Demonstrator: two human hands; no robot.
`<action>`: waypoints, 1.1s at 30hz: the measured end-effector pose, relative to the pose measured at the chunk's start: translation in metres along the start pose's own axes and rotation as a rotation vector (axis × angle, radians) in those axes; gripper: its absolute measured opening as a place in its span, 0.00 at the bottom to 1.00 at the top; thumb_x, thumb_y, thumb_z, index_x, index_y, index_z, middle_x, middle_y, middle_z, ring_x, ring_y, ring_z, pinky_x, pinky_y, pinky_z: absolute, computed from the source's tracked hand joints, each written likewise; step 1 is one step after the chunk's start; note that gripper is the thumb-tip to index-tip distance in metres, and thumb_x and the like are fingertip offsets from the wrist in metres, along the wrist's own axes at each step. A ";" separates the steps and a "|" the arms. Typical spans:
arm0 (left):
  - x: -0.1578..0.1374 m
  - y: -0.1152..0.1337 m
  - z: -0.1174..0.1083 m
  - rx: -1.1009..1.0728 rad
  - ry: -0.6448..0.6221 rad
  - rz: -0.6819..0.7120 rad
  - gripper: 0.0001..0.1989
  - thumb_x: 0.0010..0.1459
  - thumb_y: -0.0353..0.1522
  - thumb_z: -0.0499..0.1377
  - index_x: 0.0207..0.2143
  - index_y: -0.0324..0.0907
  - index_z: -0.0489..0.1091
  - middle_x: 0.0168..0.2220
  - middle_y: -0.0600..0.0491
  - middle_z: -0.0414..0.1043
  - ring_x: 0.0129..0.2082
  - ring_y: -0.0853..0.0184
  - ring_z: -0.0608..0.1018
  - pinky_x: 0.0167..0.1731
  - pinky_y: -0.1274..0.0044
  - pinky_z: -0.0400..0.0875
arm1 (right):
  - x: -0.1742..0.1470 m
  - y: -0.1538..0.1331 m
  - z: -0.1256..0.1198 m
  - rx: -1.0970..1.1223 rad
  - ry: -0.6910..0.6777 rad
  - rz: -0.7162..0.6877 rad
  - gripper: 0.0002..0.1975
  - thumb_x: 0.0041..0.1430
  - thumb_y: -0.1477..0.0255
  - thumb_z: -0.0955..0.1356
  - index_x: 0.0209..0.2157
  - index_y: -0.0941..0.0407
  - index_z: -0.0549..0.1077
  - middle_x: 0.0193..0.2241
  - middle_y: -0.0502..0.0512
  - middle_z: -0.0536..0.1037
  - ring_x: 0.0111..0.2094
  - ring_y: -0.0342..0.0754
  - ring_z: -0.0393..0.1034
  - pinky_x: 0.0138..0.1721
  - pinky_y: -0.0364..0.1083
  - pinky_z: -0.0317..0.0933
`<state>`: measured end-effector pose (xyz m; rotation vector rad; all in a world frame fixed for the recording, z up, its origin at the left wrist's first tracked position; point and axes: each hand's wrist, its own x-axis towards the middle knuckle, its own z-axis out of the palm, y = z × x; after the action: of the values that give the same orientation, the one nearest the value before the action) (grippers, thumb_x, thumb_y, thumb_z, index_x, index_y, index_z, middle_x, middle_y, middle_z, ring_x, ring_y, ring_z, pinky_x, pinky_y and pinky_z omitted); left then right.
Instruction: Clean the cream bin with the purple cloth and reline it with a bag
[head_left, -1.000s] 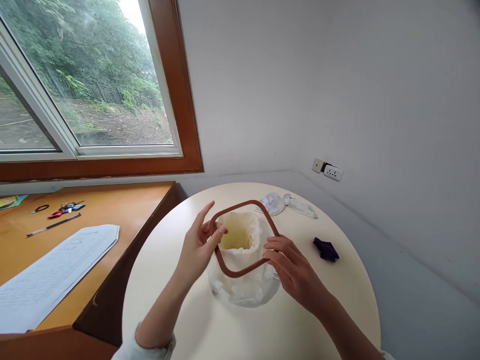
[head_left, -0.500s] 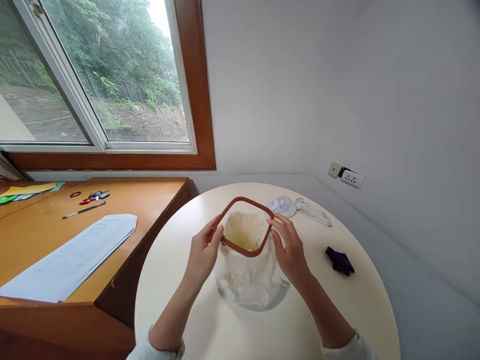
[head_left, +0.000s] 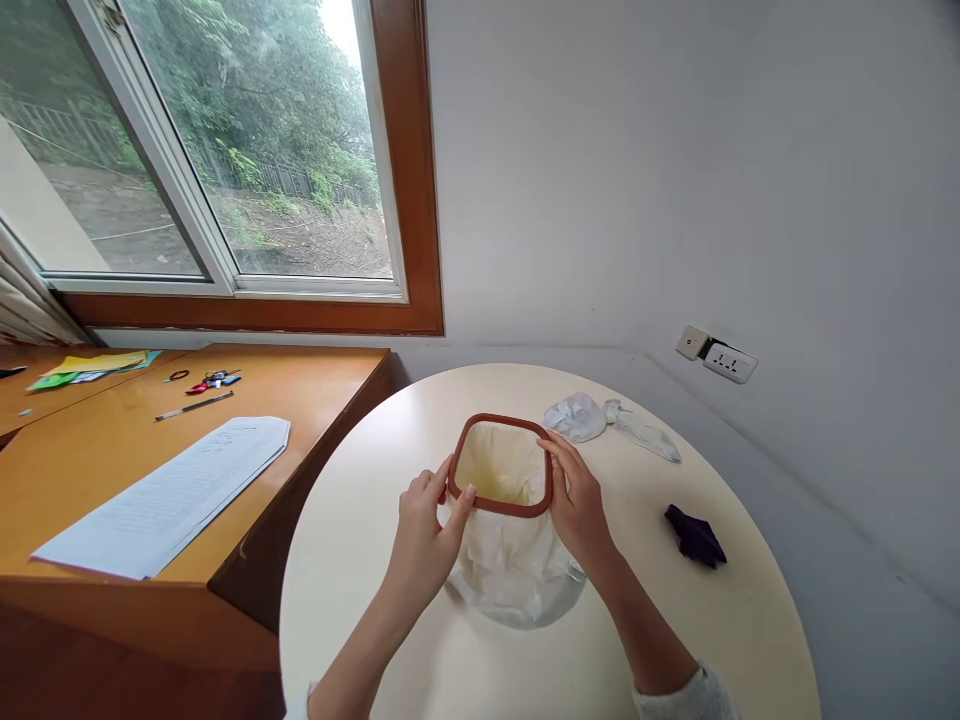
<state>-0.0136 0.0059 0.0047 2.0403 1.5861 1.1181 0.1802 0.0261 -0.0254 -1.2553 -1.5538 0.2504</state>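
Pale round desk [head_left: 337,570], head view.
Left hand [head_left: 427,525] and right hand [head_left: 579,500] hold the brown frame [head_left: 499,507] at the lined bin's [head_left: 555,600] mouth; uneven pressure from either could tilt it, dragging the liner [head_left: 502,545] inward.

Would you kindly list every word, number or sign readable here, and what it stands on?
No text can be read here.
Paper sheets on the desk: lines of writing, too small and blurred to read.
Brown frame and white liner: no lettering visible.
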 end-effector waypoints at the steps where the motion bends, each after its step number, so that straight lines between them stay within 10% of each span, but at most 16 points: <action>1: -0.001 -0.001 0.000 0.004 -0.003 -0.003 0.21 0.60 0.41 0.48 0.53 0.46 0.62 0.28 0.54 0.64 0.31 0.65 0.68 0.39 0.67 0.64 | 0.000 0.001 0.000 0.005 -0.005 0.009 0.18 0.62 0.72 0.54 0.48 0.52 0.67 0.54 0.55 0.66 0.56 0.49 0.58 0.55 0.55 0.55; 10: -0.006 -0.001 0.000 -0.036 -0.086 -0.106 0.23 0.59 0.43 0.49 0.56 0.48 0.57 0.34 0.51 0.63 0.39 0.62 0.68 0.45 0.63 0.63 | -0.003 0.002 0.003 -0.011 -0.032 0.062 0.18 0.62 0.72 0.54 0.48 0.52 0.67 0.54 0.55 0.65 0.55 0.50 0.58 0.54 0.56 0.55; 18: -0.007 -0.009 0.002 -0.117 -0.112 0.049 0.23 0.62 0.36 0.47 0.59 0.54 0.49 0.62 0.50 0.45 0.61 0.59 0.51 0.55 0.59 0.54 | -0.003 0.000 -0.001 -0.094 -0.034 0.026 0.17 0.62 0.71 0.55 0.46 0.53 0.69 0.52 0.56 0.68 0.54 0.51 0.61 0.53 0.56 0.57; 26: -0.007 -0.009 0.001 -0.039 -0.152 0.100 0.22 0.62 0.35 0.46 0.58 0.48 0.52 0.62 0.49 0.48 0.62 0.61 0.52 0.60 0.57 0.44 | -0.006 -0.006 -0.007 0.009 -0.140 0.068 0.18 0.60 0.66 0.60 0.51 0.52 0.65 0.56 0.55 0.63 0.57 0.51 0.55 0.56 0.55 0.54; 33: -0.007 -0.011 0.001 -0.067 -0.138 0.106 0.22 0.61 0.35 0.48 0.58 0.48 0.52 0.62 0.49 0.49 0.62 0.59 0.51 0.57 0.60 0.54 | -0.011 -0.004 -0.008 0.134 -0.216 0.127 0.23 0.60 0.65 0.60 0.57 0.50 0.58 0.60 0.54 0.55 0.61 0.51 0.47 0.57 0.55 0.53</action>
<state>-0.0208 0.0037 -0.0056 2.1287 1.3712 1.0269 0.1827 0.0119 -0.0261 -1.2548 -1.6116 0.5792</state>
